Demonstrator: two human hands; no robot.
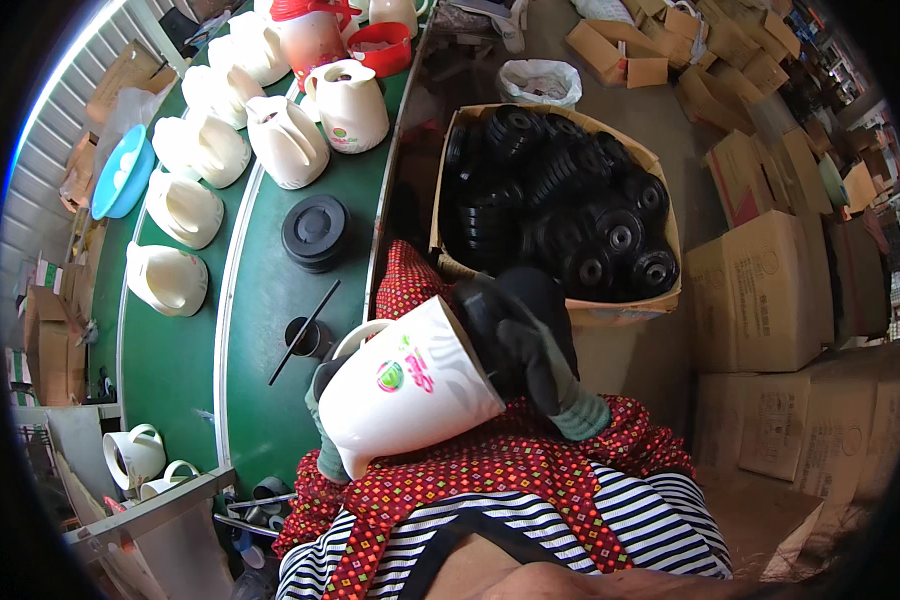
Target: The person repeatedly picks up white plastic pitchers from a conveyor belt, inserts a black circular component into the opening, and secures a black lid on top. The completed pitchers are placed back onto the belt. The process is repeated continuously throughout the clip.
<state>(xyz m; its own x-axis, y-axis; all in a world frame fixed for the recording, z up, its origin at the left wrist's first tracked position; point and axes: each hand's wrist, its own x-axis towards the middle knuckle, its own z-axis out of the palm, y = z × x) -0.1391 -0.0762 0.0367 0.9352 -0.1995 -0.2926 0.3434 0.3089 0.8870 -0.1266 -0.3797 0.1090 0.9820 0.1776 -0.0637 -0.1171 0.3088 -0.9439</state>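
A white thermos jug shell with a pink and green print lies tilted across my lap, its wide end toward the right. My left hand, in a dark glove with a green cuff, grips it from the handle side; the jug hides most of the fingers. At the wide end my gloved right hand is closed on a black round base, somewhat blurred. The base is against or close to the jug's rim; I cannot tell whether it is seated. On the green table, a stack of black round bases sits ahead.
Several white jugs stand along the green table. A small black cup with a thin black stick is near my left hand. An open carton of black bases stands at front right. Large cartons pile up farther right.
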